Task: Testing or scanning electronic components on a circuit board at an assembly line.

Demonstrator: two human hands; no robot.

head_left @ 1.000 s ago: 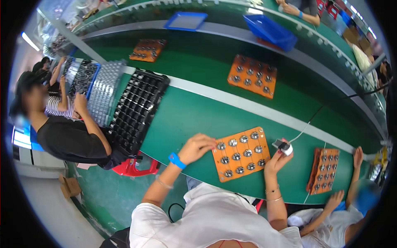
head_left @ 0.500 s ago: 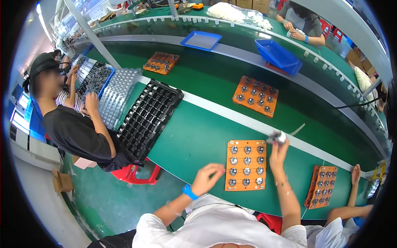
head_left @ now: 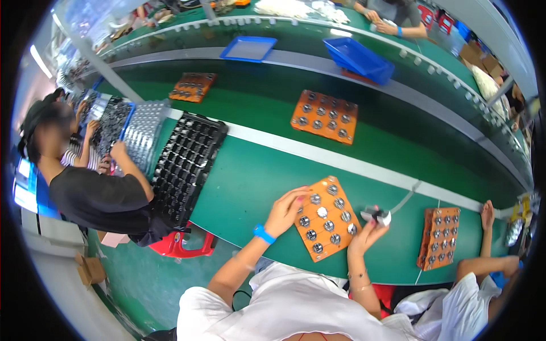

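Note:
In front of me, turned at an angle on the green bench, is an orange board [head_left: 325, 241] with rows of round metallic-and-black parts. My left hand [head_left: 286, 213] is closed on its upper left edge, fingertips over the rim. Beside the board's right edge, my right hand [head_left: 365, 238] grips a small white-and-dark object [head_left: 376, 215], whose exact kind I cannot make out. A pale strip [head_left: 405, 199] runs from near that object toward the white rail; whether they are joined is unclear.
Left of the board lies a black compartment tray [head_left: 189, 165], with a seated co-worker [head_left: 96, 187] beyond. Stacked orange boards [head_left: 439, 238] stand at right near another person's arm [head_left: 487, 227]. Across the white rail [head_left: 318, 159] are another orange board [head_left: 325, 116] and blue trays [head_left: 358, 61].
The orange board has turned from square to slanted, and my left hand has come onto its edge. My right hand has lowered with the white-and-dark object. The whole view has shifted.

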